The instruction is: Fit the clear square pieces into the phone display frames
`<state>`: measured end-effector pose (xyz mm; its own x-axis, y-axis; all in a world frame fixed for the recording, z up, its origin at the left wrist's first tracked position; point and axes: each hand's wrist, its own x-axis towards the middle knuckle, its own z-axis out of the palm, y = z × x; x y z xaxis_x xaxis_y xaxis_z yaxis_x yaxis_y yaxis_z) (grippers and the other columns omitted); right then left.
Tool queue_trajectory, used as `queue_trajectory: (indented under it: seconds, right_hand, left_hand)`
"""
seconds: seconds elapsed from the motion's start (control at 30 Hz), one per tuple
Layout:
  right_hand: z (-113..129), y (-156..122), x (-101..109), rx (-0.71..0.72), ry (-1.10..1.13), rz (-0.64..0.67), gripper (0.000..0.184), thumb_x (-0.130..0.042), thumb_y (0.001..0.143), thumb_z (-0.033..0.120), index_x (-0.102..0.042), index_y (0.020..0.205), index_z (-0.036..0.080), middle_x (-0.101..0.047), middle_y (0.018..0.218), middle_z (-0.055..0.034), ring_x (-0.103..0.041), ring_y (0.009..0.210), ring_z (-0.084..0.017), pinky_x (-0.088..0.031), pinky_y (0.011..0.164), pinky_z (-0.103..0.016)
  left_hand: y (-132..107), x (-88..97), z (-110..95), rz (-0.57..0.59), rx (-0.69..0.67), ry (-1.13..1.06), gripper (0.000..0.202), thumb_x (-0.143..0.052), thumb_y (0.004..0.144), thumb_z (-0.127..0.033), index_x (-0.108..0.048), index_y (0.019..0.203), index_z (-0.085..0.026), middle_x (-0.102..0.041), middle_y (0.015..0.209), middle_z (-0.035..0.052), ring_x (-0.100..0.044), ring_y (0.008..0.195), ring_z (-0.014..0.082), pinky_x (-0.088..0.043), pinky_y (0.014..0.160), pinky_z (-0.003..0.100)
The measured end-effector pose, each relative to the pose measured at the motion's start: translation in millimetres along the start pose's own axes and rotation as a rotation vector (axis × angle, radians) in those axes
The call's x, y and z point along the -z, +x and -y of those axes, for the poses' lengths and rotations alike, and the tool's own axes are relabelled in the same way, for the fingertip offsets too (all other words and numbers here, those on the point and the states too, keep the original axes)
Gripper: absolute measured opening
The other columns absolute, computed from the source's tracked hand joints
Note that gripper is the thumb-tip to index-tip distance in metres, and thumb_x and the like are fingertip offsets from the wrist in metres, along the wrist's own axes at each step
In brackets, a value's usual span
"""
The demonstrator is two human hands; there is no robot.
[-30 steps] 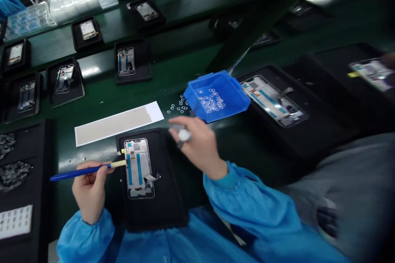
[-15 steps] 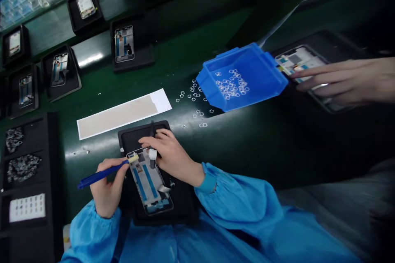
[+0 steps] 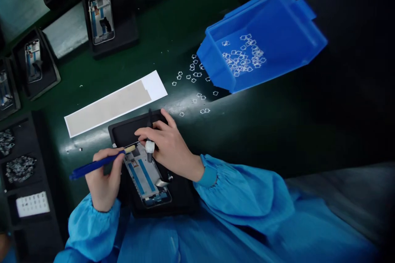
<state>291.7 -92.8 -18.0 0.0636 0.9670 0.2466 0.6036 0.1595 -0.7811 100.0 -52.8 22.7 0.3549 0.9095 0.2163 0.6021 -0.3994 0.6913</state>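
Observation:
My left hand (image 3: 105,181) is closed round a blue pen-like stick (image 3: 94,165) with a pale yellow tip. That tip touches or hovers just over the upper end of an open phone housing (image 3: 147,176); I cannot tell which. My right hand (image 3: 177,154) lies over the housing's upper right side, a slim black tool (image 3: 149,119) with a white band held among its fingers. Thumb and index finger are near the housing's top edge. Blue strips run along the housing, and a flap sticks up at its lower right. Beneath it is a black tray (image 3: 182,201).
A blue bin (image 3: 277,68) at upper right holds many small white frame-shaped pieces, with several more spilled in front. A beige strip on white backing (image 3: 109,109) lies beyond the tray. More phone housings (image 3: 101,18) sit in trays at upper left. A compartmented black tray (image 3: 23,191) stands left.
The view has shifted and turned, so the bin looks larger and farther right. Another person's hand at the right has gone from view. Both my hands keep their tools at the housing.

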Motion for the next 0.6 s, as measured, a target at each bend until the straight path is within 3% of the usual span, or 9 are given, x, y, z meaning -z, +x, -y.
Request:
queue_trajectory:
  seconds: [0.13, 0.3, 0.5, 0.6]
  right_hand:
    - [0, -1, 0, -0.004, -0.002, -0.002, 0.036, -0.051, 0.083, -0.003, -0.063, 0.109, 0.019, -0.068, 0.079, 0.0008, -0.059, 0.083, -0.021, -0.018, 0.121, -0.061]
    - [0, -1, 1, 0.001, -0.021, -0.013, 0.035, -0.050, 0.084, -0.002, -0.063, 0.109, 0.019, -0.068, 0.077, 0.0006, -0.059, 0.084, -0.021, -0.019, 0.121, -0.061]
    - [-1, -2, -1, -0.005, -0.024, -0.016, 0.037, -0.048, 0.083, -0.002, -0.062, 0.109, 0.022, -0.067, 0.076, 0.0027, -0.059, 0.083, -0.020, -0.019, 0.120, -0.061]
    - [-1, -3, -2, -0.004, -0.020, -0.021, 0.036, -0.048, 0.084, -0.001, -0.062, 0.108, 0.022, -0.067, 0.075, 0.0029, -0.059, 0.083, -0.020, -0.020, 0.120, -0.062]
  left_hand:
    - [4, -0.9, -1, -0.079, 0.189, -0.156, 0.008, -0.068, 0.086, -0.019, -0.061, 0.090, -0.017, -0.074, 0.081, 0.0000, -0.073, 0.070, 0.0154, -0.060, 0.064, 0.023]
    - [5, -2.3, 0, -0.081, 0.209, -0.189, 0.009, -0.069, 0.085, -0.020, -0.061, 0.090, -0.017, -0.074, 0.080, 0.0001, -0.073, 0.068, 0.0154, -0.061, 0.064, 0.023]
    - [-5, -3.2, 4, -0.027, 0.021, -0.094, 0.013, -0.070, 0.083, -0.012, -0.062, 0.092, -0.018, -0.073, 0.090, 0.0023, -0.072, 0.088, 0.0171, -0.059, 0.081, 0.030]
    - [-6, -2.3, 4, -0.031, -0.108, -0.135, 0.018, -0.068, 0.082, -0.006, -0.060, 0.093, -0.018, -0.072, 0.090, 0.0023, -0.072, 0.087, 0.0178, -0.060, 0.078, 0.032]
